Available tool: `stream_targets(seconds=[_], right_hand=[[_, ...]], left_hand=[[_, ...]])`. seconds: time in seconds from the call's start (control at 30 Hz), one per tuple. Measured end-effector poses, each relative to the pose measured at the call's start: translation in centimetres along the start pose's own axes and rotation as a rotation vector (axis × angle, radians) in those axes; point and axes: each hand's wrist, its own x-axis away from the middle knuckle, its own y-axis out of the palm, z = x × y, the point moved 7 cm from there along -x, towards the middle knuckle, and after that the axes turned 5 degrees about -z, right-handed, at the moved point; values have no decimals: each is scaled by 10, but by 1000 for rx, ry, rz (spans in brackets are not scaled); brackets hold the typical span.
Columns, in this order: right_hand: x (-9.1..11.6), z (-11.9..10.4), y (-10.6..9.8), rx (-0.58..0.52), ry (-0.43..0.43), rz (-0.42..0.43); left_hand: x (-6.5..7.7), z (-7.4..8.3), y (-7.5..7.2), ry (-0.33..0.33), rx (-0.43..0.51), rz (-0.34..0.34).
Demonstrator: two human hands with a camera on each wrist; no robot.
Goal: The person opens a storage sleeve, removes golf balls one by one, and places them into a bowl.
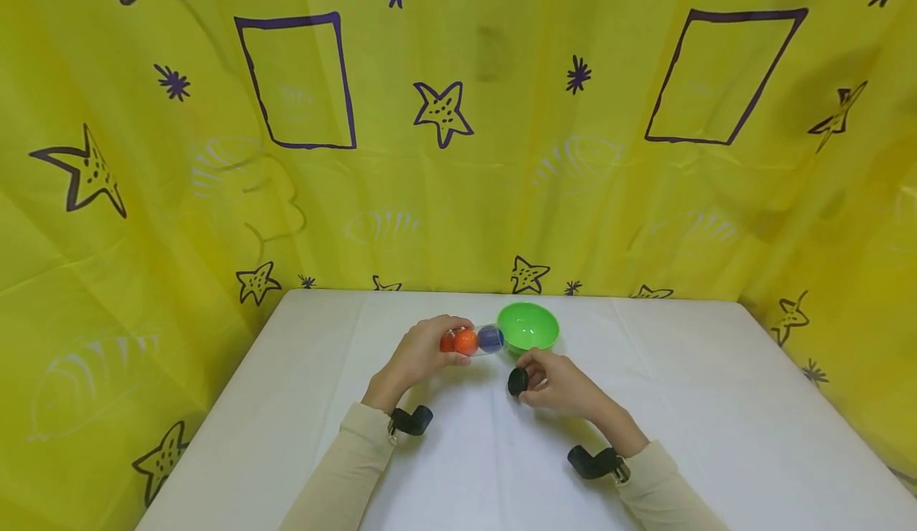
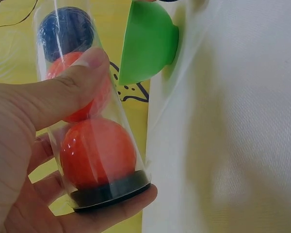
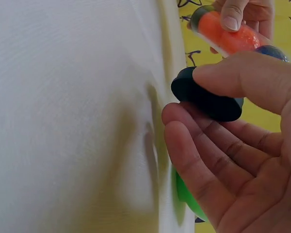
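My left hand grips a clear tube with a black cap on its base. Inside the tube, a blue ball lies toward the uncapped end, and two orange-red balls sit behind it. In the head view the tube is tilted nearly flat, its blue-ball end beside the rim of a green bowl. Between thumb and fingers, my right hand pinches a round black lid, just in front of the bowl.
A white-covered table carries everything. Behind it and along both sides hangs a yellow curtain with drawn stars and frames. Black wrist cameras are strapped to both wrists.
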Motion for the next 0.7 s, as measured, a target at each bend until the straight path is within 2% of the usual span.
stream_targets(seconds=[0.17,0.33,0.7], right_hand=[[1,4,1,51,53,5],[4,6,-1,93,105,8],[3,12,4,98,121,18]], left_hand=[[1,1,0,10,-11,10],[0,-1,0,-9,-11,15],[0,-1,-1,-26,-10,25]])
